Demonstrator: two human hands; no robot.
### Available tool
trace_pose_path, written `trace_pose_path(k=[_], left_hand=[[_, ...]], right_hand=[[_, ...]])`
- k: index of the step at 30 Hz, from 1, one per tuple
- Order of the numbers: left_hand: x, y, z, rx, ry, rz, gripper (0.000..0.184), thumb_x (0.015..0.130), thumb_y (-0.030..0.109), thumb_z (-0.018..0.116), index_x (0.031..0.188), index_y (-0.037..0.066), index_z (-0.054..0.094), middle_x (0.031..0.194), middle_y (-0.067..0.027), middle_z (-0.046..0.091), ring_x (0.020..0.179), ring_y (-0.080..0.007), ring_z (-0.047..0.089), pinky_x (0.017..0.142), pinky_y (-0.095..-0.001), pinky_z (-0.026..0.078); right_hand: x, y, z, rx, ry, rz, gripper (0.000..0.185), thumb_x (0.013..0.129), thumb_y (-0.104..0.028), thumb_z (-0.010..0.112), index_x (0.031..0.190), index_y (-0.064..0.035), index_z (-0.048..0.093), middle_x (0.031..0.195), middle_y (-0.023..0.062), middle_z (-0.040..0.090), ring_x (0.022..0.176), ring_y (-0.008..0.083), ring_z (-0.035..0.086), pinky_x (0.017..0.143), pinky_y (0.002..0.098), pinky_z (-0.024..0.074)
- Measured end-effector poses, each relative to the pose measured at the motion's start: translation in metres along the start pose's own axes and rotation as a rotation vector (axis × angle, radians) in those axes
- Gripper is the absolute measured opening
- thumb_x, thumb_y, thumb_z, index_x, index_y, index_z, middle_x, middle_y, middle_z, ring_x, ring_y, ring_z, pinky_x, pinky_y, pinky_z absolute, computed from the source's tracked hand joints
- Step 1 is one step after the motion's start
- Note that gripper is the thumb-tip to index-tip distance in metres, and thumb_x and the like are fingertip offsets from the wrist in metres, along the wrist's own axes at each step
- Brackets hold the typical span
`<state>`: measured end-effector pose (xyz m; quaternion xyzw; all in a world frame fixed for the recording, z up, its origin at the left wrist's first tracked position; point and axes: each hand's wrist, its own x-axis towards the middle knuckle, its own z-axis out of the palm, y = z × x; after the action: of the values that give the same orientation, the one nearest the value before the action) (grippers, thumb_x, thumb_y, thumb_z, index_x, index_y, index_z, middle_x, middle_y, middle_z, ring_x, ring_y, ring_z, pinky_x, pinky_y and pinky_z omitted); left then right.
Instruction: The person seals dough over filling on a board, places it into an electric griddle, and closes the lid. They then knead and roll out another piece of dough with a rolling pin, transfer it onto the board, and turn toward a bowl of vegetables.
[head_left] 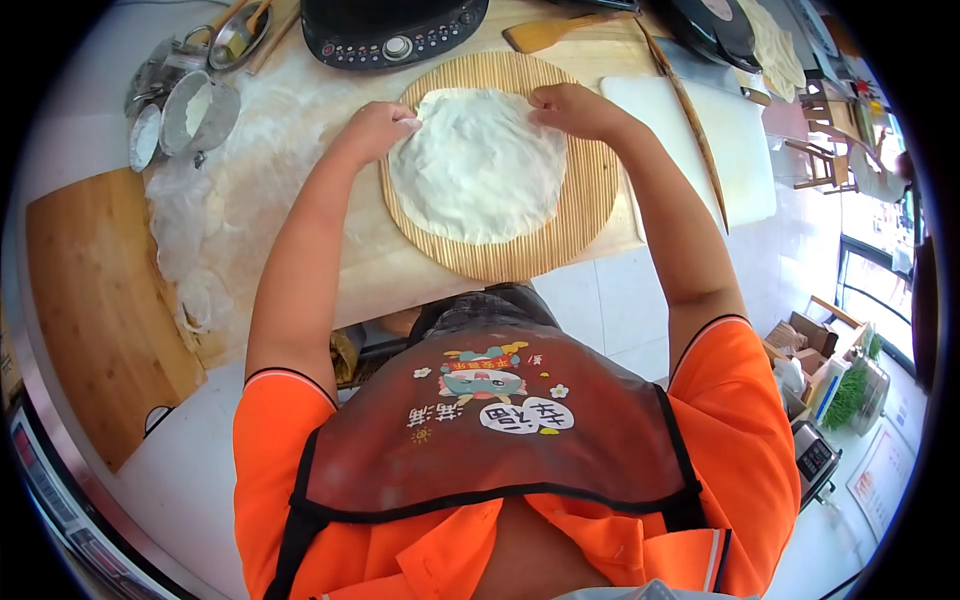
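One thin, round, off-white dough sheet [478, 180], laid on a round, ridged, tan wooden board [592, 190] that apparently supports it flat above the floured, pale wooden worktop [290, 120]. Left hand [383, 132] and right hand [580, 110], bare: each grip pinching the sheet's far edge, at opposite sides, presumably for even tension. One long, slender, brown wooden rod [691, 110], at right, seemingly set aside within reach.

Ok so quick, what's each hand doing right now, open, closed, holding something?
Left hand: closed, pinching the upper left edge of the dough sheet.
Right hand: closed, pinching its upper right edge.
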<state>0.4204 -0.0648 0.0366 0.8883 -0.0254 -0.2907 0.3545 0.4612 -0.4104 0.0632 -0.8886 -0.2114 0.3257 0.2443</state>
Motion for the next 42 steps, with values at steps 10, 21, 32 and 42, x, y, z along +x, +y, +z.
trace_pose_path(k=[10,21,32,42], left_hand=[[-0.002,-0.029,0.008,-0.255,-0.070,-0.214,0.041,0.100,0.039,0.068,0.112,0.001,0.073,0.104,-0.0073,0.075,0.094,-0.0160,0.070,0.087,-0.0319,0.054],[-0.037,-0.026,0.016,-0.113,-0.258,-0.257,0.040,0.101,0.036,0.066,0.120,0.001,0.070,0.109,-0.0106,0.075,0.094,-0.0174,0.071,0.086,-0.0305,0.055],[-0.075,-0.018,0.048,-0.374,-0.372,-0.362,0.040,0.103,0.034,0.065,0.121,-0.002,0.066,0.110,-0.0134,0.075,0.092,-0.0213,0.073,0.086,-0.0326,0.057],[-0.103,-0.017,0.086,-1.233,-0.017,-0.338,0.042,0.100,0.016,0.068,0.133,-0.007,0.054,0.125,-0.0160,0.067,0.104,-0.0262,0.072,0.091,-0.0393,0.062]], right_hand=[[-0.023,0.029,0.032,0.455,0.038,0.197,0.044,0.098,-0.044,0.069,0.094,0.0000,0.070,0.083,0.0073,0.068,0.075,0.0150,0.064,0.072,0.0311,0.0549],[-0.057,0.017,0.065,0.363,0.006,0.300,0.035,0.096,-0.035,0.075,0.102,0.0003,0.074,0.084,0.0042,0.071,0.073,0.0113,0.063,0.070,0.0273,0.0519],[-0.091,-0.002,0.087,0.374,0.021,0.350,0.039,0.091,-0.037,0.078,0.104,-0.0002,0.069,0.083,0.0067,0.070,0.072,0.0148,0.064,0.068,0.0313,0.0513],[-0.105,-0.024,0.098,0.619,0.084,0.430,0.027,0.095,-0.026,0.074,0.095,-0.0008,0.064,0.077,0.0030,0.062,0.065,0.0108,0.056,0.060,0.0286,0.0471]])
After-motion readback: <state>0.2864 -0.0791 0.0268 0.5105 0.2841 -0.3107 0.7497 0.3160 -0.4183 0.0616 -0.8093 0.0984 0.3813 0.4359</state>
